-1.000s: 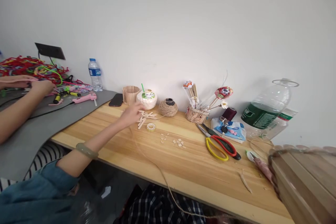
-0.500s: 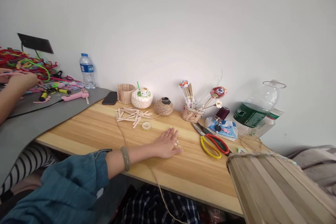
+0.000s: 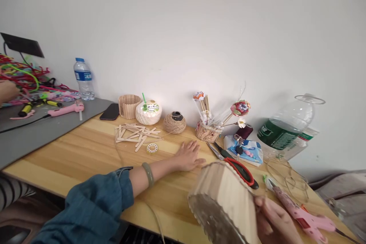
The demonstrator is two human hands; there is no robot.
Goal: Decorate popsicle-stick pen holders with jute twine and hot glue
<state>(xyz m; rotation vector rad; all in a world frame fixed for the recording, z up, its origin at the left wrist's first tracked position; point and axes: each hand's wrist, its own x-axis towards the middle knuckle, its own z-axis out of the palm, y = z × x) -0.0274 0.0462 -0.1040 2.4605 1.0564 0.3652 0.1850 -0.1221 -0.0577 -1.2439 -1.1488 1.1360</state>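
My left hand [image 3: 188, 156] rests palm down on the wooden table [image 3: 88, 148], its fingers spread and nothing held. At the lower right, my right hand [image 3: 276, 219] grips the edge of a large container made of wooden sticks [image 3: 228, 190], tilted so its dark, shiny inside or base faces down and left. Just behind the container lie red-handled scissors [image 3: 240, 169]. Left of my left hand are a small roll of tape [image 3: 152, 148] and a loose pile of craft sticks [image 3: 134, 133]. A twine ball [image 3: 175, 122] sits behind them.
A pink glue gun [image 3: 309, 217] lies at the right, near a big plastic bottle [image 3: 277, 133]. Along the wall stand a flower basket [image 3: 208, 131], white coconut [image 3: 148, 112] and small stick cup [image 3: 129, 106]. Another person's hand [image 3: 8, 90] is at far left.
The stick container has moved left and turned, covering part of the scissors. My right hand and the pink glue gun at the right have come into view. My left hand stays flat.
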